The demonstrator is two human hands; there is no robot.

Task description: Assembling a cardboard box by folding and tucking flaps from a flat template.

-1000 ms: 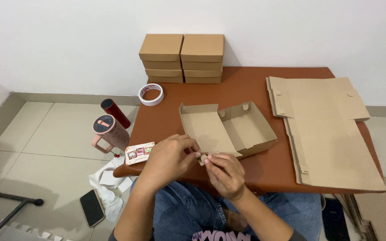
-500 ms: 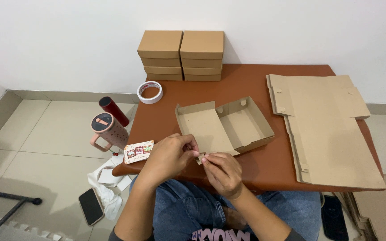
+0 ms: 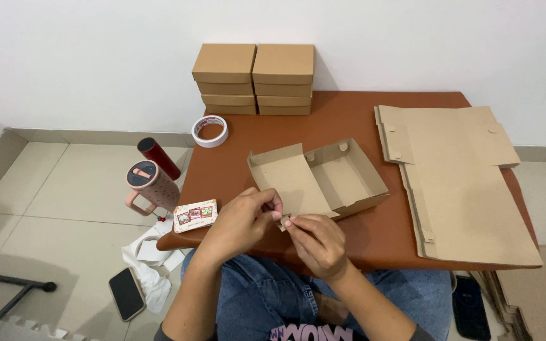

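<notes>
Both hands meet at the near edge of the brown tabletop (image 3: pixel 361 120). The left hand (image 3: pixel 238 224) and right hand (image 3: pixel 317 243) each have fingers pinched shut on the front flap of a half-folded cardboard box (image 3: pixel 320 180), sitting mid-tabletop. Flat cardboard sheets (image 3: pixel 462 183) lie to the right, finished boxes (image 3: pixel 254 79) are stacked at the back, a tape roll (image 3: pixel 210 131) sits near the left edge.
</notes>
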